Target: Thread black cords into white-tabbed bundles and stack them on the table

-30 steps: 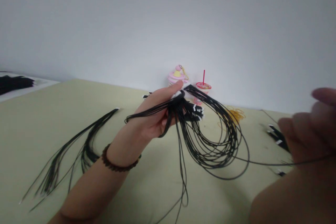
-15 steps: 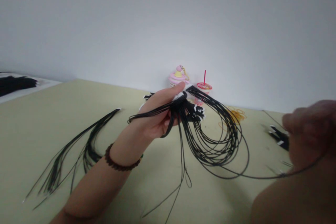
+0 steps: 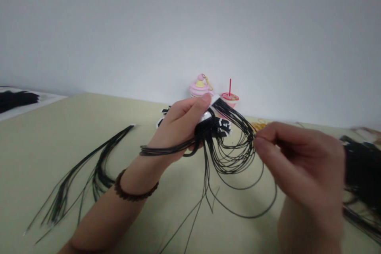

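Observation:
My left hand (image 3: 187, 121) is closed around a looped bundle of thin black wires (image 3: 233, 162). White connectors (image 3: 214, 99) on the bundle show beside my thumb. Some wires bend back over the wrist, and a few loose ends hang down below the hand. At the right side of the loops, the thumb and forefinger of my right hand (image 3: 300, 166) are pinched together on a black wire; its exact end is hidden by the fingers. Behind my left hand lie black pieces with white tips (image 3: 223, 126) on the table.
Another bunch of black wires (image 3: 104, 162) lies on the pale table (image 3: 143, 222) at left. A pink cupcake-shaped trinket (image 3: 200, 87) and a small cup with a red straw (image 3: 230, 97) stand by the wall. Yellow bands (image 3: 259, 124) and a dark wire pile (image 3: 361, 170) are at right.
My right hand has come in from the far right to the edge of the wire loops, uncovering the dark pile. The wire that stretched out to it now hangs in a curve.

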Action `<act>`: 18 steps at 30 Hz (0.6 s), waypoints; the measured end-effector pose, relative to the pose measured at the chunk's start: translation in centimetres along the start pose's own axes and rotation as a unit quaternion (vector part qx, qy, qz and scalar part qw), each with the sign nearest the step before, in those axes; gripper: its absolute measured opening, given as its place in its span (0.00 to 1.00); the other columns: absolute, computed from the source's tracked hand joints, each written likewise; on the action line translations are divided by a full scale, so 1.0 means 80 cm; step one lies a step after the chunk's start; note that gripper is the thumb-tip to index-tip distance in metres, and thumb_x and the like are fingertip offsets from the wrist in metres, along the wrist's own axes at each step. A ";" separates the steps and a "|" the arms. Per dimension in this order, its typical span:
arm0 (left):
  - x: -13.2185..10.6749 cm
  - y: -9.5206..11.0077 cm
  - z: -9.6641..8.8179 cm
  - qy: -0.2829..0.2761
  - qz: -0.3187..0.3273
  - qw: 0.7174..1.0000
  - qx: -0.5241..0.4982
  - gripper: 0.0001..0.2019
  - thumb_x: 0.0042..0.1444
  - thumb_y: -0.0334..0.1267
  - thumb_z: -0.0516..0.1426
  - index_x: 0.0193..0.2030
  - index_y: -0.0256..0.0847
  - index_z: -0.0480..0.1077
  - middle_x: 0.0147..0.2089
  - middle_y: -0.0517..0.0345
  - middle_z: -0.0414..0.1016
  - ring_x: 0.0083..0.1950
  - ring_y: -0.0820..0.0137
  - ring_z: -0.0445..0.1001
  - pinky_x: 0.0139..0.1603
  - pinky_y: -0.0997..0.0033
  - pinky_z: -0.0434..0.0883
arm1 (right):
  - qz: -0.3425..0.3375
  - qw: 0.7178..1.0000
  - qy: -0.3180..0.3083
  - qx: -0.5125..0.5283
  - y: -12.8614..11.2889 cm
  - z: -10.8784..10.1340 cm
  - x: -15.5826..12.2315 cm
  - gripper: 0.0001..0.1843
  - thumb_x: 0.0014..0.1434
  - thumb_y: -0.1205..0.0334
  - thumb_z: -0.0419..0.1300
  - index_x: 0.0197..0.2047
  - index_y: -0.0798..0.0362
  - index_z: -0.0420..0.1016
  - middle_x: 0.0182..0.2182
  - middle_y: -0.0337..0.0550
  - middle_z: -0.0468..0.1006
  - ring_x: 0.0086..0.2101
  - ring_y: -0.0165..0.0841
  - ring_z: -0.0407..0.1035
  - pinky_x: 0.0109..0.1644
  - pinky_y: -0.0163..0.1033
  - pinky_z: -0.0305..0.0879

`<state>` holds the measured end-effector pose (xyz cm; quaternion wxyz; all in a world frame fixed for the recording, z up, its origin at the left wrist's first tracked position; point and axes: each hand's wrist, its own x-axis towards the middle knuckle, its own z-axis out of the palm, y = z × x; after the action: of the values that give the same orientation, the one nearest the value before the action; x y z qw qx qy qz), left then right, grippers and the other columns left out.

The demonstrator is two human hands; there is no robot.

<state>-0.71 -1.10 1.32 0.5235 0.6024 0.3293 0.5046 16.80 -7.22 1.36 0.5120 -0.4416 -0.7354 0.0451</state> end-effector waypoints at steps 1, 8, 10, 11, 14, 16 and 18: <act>0.000 0.000 0.000 0.005 0.010 1.000 0.012 0.18 0.58 0.49 0.50 0.24 0.39 0.65 0.18 0.64 0.61 0.14 0.81 0.56 0.11 0.81 0.52 | -0.004 1.000 0.003 -0.004 -0.004 0.005 0.003 0.12 0.48 0.75 0.56 0.18 0.55 0.62 0.13 0.31 0.56 0.16 0.20 0.51 0.17 0.28 0.46; -0.002 0.004 0.004 0.055 0.143 0.973 0.174 0.18 0.60 0.42 0.48 0.20 0.39 0.59 0.19 0.64 0.55 0.21 0.77 0.55 0.20 0.78 0.55 | 0.012 0.998 0.002 -0.069 -0.012 0.024 0.002 0.12 0.48 0.71 0.56 0.16 0.55 0.61 0.12 0.30 0.56 0.15 0.19 0.50 0.17 0.28 0.45; -0.004 0.005 0.004 0.060 0.167 0.960 0.216 0.18 0.60 0.40 0.49 0.20 0.39 0.57 0.20 0.64 0.52 0.22 0.77 0.54 0.21 0.77 0.54 | 0.016 0.997 -0.002 -0.080 -0.011 0.025 0.003 0.12 0.48 0.71 0.56 0.16 0.55 0.62 0.12 0.30 0.57 0.15 0.19 0.51 0.17 0.28 0.46; -0.005 0.006 0.004 0.061 0.174 0.955 0.232 0.18 0.60 0.40 0.49 0.20 0.40 0.57 0.20 0.64 0.52 0.22 0.77 0.54 0.21 0.77 0.54 | 0.017 0.996 -0.002 -0.083 -0.011 0.025 0.004 0.12 0.49 0.71 0.56 0.17 0.55 0.62 0.12 0.30 0.57 0.15 0.19 0.51 0.18 0.28 0.46; -0.008 0.007 0.004 0.062 0.181 0.947 0.260 0.18 0.61 0.40 0.49 0.20 0.40 0.57 0.19 0.64 0.51 0.21 0.77 0.52 0.19 0.77 0.52 | 0.015 0.996 0.000 -0.089 -0.010 0.027 0.006 0.12 0.49 0.71 0.55 0.17 0.55 0.62 0.12 0.30 0.57 0.15 0.19 0.51 0.18 0.28 0.46; -0.009 0.006 0.004 0.068 0.185 0.942 0.270 0.18 0.61 0.41 0.48 0.21 0.40 0.56 0.18 0.65 0.51 0.20 0.77 0.52 0.18 0.77 0.51 | 0.011 0.996 0.000 -0.088 -0.011 0.030 0.007 0.11 0.48 0.70 0.55 0.17 0.55 0.62 0.12 0.30 0.57 0.15 0.19 0.51 0.18 0.28 0.47; -0.009 0.005 0.004 0.075 0.199 0.936 0.282 0.18 0.61 0.40 0.49 0.20 0.40 0.55 0.18 0.65 0.50 0.20 0.78 0.51 0.18 0.77 0.50 | 0.001 0.996 0.002 -0.087 -0.012 0.032 0.007 0.11 0.48 0.70 0.56 0.17 0.55 0.62 0.12 0.30 0.58 0.15 0.19 0.51 0.18 0.27 0.48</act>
<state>-0.65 -1.94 1.52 0.1952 0.7390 0.3696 0.5284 14.19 -6.42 1.05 0.4730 -0.4854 -0.7350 -0.0197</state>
